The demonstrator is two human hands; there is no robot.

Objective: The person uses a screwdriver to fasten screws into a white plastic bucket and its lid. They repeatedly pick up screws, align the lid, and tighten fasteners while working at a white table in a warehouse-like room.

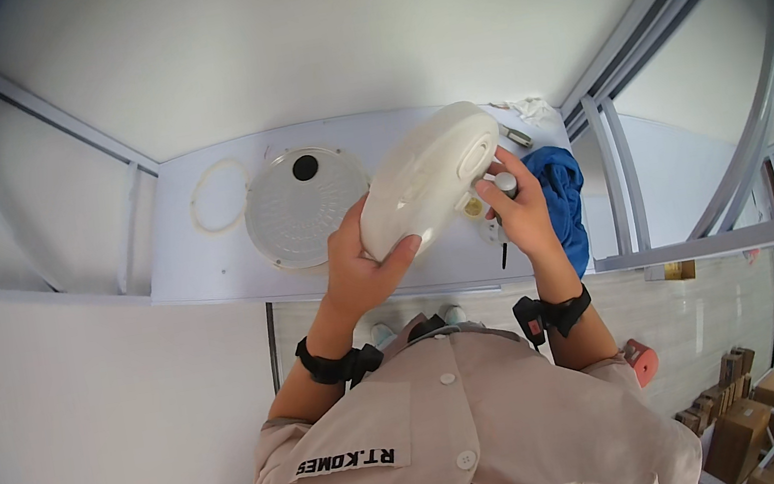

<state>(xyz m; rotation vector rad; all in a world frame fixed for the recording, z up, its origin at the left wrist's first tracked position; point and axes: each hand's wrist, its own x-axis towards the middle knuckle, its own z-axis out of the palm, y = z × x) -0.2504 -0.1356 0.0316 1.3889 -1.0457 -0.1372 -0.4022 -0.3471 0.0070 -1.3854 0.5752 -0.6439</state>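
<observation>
Tilted up above the table is a glossy white domed cover [422, 176] with an oval recess on its right side. My left hand [360, 261] grips its lower left edge, thumb on the near face. At the other side, my right hand [518, 206] has its fingers against the cover beside the recess. A grey-ended cylindrical tool [506, 185] sits between that thumb and the fingers. A thin dark shaft [505, 255] shows below; whether it belongs to the tool I cannot tell. Left of the cover, a round grey plate [302, 217] with a black disc [305, 168] lies flat.
A pale ring [194, 200] lies left of the plate on the white table [190, 273]. Blue cloth [555, 185] is bunched at the right edge, near a small metallic piece [517, 136] and crumpled white material [530, 108]. Metal frame rails [701, 245] border the right. Boxes [742, 439] stand lower right.
</observation>
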